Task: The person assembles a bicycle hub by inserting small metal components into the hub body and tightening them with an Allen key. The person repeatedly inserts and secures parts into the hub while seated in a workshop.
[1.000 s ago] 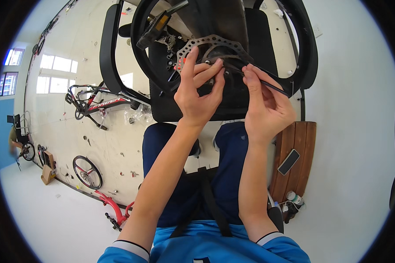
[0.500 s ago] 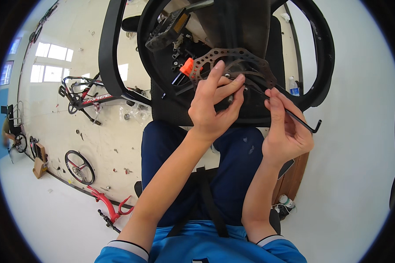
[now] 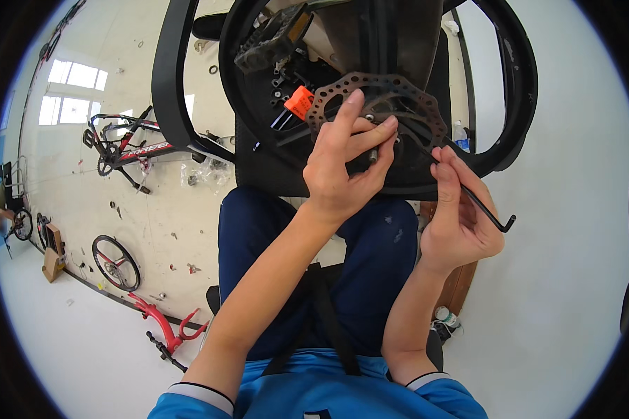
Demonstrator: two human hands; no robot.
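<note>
A brown perforated brake disc (image 3: 335, 89) lies at the hub of a black spoked wheel (image 3: 228, 84). The wheel rests on a black chair in front of me. My left hand (image 3: 344, 157) reaches over the disc, index finger laid on its face. Its thumb and other fingertips come together beside the hub; what they pinch is hidden. In my right hand (image 3: 465, 209) is a long black hex key (image 3: 488, 211), held between thumb and fingers. The key's bent end sticks out lower right, while its other end runs toward the hub and my left fingertips.
Beside the disc are an orange piece (image 3: 300, 103), small metal parts and a pedal (image 3: 272, 43). Curved black armrests (image 3: 169, 77) flank the seat. On the floor to the left lie a bicycle frame (image 3: 129, 143), a wheel (image 3: 117, 263) and a red fork-like part (image 3: 162, 325).
My right hand has shifted slightly down and right with the hex key. My left hand keeps nearly the same pose at the hub. The whole view has moved a little.
</note>
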